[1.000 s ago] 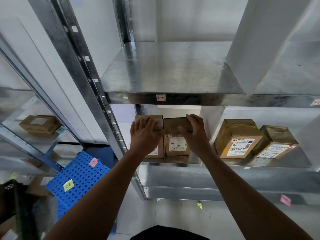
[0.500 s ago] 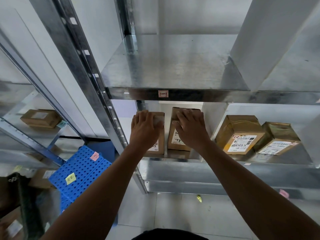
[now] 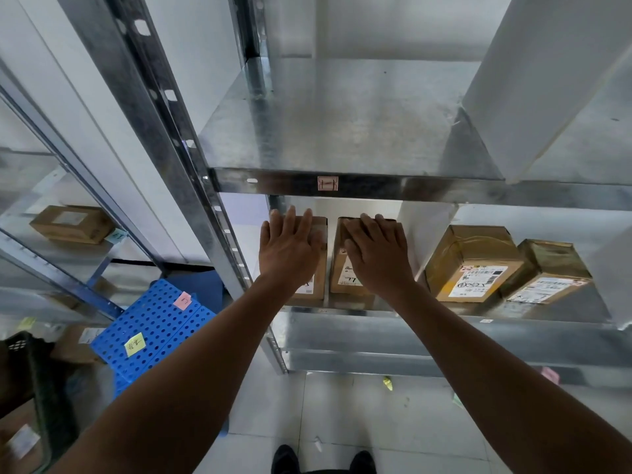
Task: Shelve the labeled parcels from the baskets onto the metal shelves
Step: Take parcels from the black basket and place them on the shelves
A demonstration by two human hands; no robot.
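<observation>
Fingers spread, left hand lay flat on left parcel, right hand on right parcel, both upright beneath tagged shelf.

Brown parcels, blue perforated basket, silver shelves.

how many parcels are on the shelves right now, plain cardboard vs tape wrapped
plain cardboard: 3, near-left parcel under the left hand, middle parcel under the right hand, side-rack parcel
tape-wrapped: 2, large taped parcel, small taped parcel
total: 5
</observation>
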